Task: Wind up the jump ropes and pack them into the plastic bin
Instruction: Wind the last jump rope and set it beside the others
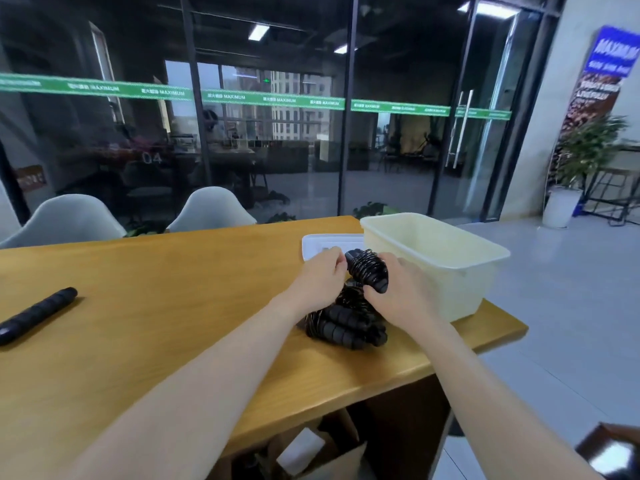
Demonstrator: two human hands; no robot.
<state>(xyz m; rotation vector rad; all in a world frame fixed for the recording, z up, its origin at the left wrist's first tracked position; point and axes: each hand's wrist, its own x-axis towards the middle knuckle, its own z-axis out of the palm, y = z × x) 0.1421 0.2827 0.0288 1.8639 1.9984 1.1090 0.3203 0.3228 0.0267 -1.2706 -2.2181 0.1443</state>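
A black jump rope (366, 270), wound into coils round its handles, is held up between both hands just left of the cream plastic bin (460, 261). My right hand (403, 292) grips the bundle from the right and below. My left hand (320, 278) pinches its top left end. Below them a pile of wound black jump ropes (346, 323) lies on the wooden table (156, 306). A single black handle (38, 315) lies far left on the table. The bin looks empty from here.
The bin's translucent lid (329, 244) lies flat behind my hands, left of the bin. Two grey chairs (211, 211) stand at the table's far side before a glass wall. The table's right edge runs just past the bin; cardboard boxes (322, 459) sit under it.
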